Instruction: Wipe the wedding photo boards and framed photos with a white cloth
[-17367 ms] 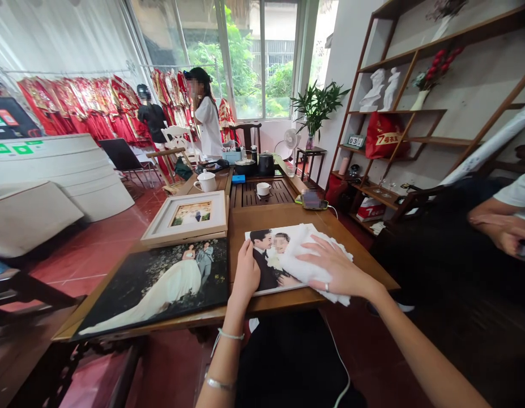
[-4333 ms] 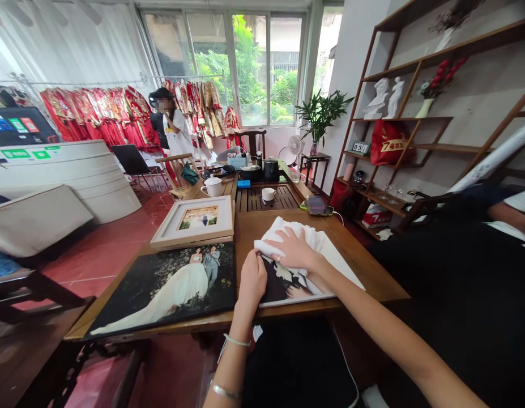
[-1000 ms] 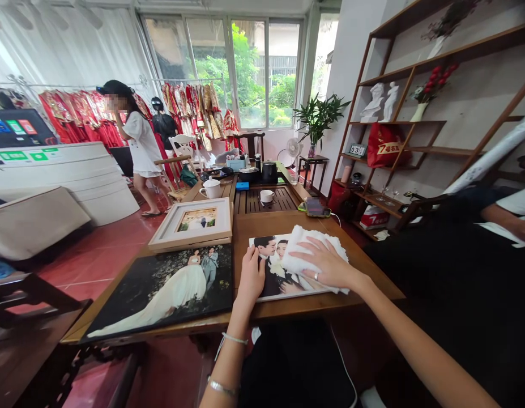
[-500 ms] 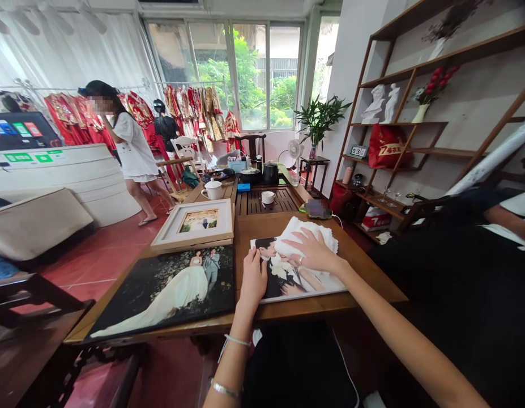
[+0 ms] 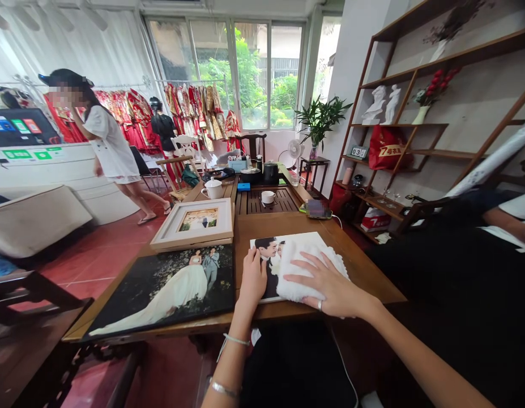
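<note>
A wedding photo panel [image 5: 269, 249] lies flat near the table's front edge. At its left side, my left hand [image 5: 254, 276] grips the edge, fingers bent over it. My right hand [image 5: 332, 285] lies spread with fingers apart on a fluffy white cloth [image 5: 290, 262], pressing it onto the panel. Much of the picture is hidden beneath cloth and hand. To the left is a larger dark photo panel [image 5: 160, 289] showing a couple, one in a long white gown. Behind that one, a white-matted framed photo [image 5: 169, 231] rests on the table.
A lidded white cup [image 5: 212, 188], a slatted tea tray [image 5: 256, 205] with a small cup [image 5: 268, 197], and a phone [image 5: 316, 208] with a cable are farther back on the wooden table [image 5: 351, 249]. One person [image 5: 111, 141] walks at left; another sits at right.
My right hand and the cloth have moved down the panel toward me, uncovering its upper edge. My left hand stays in place. The person at left has shifted.
</note>
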A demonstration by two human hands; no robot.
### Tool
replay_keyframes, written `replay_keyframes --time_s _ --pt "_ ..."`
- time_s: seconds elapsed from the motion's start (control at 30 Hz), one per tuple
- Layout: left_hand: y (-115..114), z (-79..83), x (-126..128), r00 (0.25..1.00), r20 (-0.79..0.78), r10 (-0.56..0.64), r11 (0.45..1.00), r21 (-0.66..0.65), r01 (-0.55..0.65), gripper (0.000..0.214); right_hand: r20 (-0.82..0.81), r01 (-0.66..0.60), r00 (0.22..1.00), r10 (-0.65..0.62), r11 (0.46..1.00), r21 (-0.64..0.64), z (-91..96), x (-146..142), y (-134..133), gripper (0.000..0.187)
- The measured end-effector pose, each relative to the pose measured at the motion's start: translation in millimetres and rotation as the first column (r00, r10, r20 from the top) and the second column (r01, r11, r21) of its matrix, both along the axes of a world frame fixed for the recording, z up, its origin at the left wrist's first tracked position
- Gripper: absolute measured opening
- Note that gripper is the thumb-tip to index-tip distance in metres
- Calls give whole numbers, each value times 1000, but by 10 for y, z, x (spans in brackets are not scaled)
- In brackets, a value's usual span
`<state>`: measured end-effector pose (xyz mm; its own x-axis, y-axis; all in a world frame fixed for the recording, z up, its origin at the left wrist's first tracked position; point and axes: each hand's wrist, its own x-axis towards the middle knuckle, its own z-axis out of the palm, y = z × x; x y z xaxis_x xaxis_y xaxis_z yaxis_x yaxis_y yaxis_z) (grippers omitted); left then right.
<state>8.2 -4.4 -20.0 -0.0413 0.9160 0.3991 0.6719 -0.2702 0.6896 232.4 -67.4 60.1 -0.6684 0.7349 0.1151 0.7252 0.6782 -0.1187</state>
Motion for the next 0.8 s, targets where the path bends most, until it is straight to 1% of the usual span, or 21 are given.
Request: replay_keyframes --time_s 0.13,0.33,0.47,0.57,0.63,0.7,0.8 --pt "-2 13 -4 1000 -20 -7 1000 -6 7 41 28 70 997 -70 998 0 -2 -16 302 50" --pt "2 14 -18 999 -40 -14 1000 -3 14 41 86 180 980 -178 983 -20 17 -47 867 53" --pt "9 -3 -20 999 -41 -11 1000 4 11 41 91 245 966 -242 969 -19 51 -134 1103 53" --pt "14 -13 -18 999 -40 -8 1000 4 8 41 96 268 959 -265 963 -18 59 -205 1112 53" --pt "16 -15 -15 999 -41 -8 1000 -3 8 42 95 234 968 -232 972 -9 48 -235 1024 53" --pt "15 -13 -12 999 -40 -7 1000 -7 7 42 81 161 984 -161 987 1 28 -247 865 52" --pt "8 -5 -5 1000 -25 -4 1000 4 4 42 53 46 998 -46 999 4 7 -224 536 52"
